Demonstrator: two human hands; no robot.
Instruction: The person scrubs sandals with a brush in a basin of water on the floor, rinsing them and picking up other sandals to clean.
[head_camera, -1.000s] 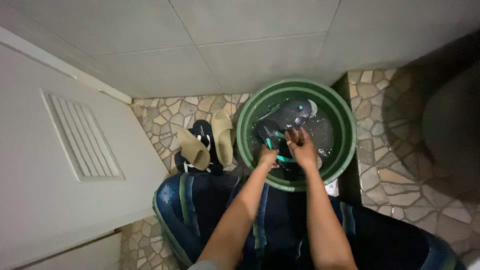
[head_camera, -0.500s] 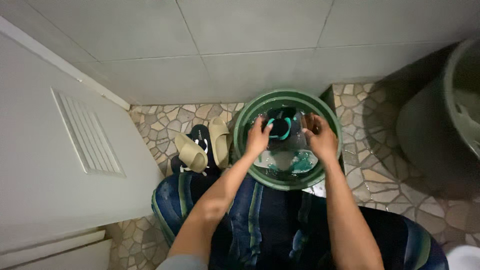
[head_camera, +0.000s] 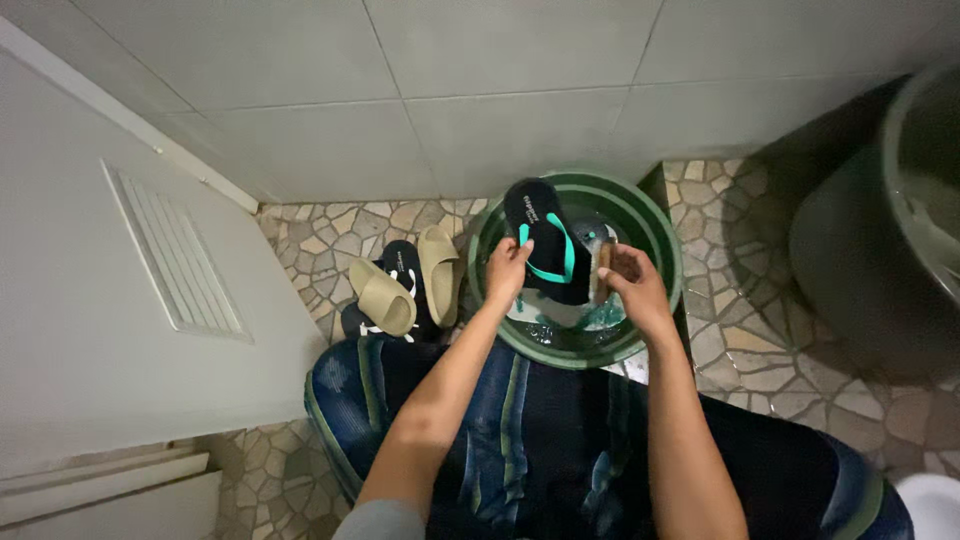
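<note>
**Now the flip-flop is up out of the water, brush beside it**

Largest first: the green basin (head_camera: 655, 245) sits at centre frame on the stone-patterned floor (head_camera: 760, 330), hard against the tiled wall (head_camera: 500, 100). A moment ago both hands were down inside it on the submerged footwear; now a black flip-flop with teal straps (head_camera: 545, 240) has been lifted and stands tilted, its toe end poking over the basin's far rim, the heel low inside. That puts the sole clear of the water, open to scrubbing, I'd judge.

The left hand (head_camera: 507, 268) reaches in from the lower centre, forearm stretched, grip closed around the flip-flop's left edge. The right hand (head_camera: 632, 280) comes in alongside, fingers wrapped on a scrubbing brush (head_camera: 603, 262), held just beside the flip-flop's right edge.

Left of the basin, a pair of beige slides (head_camera: 410, 285) lies over a dark sandal (head_camera: 400, 262).
</note>
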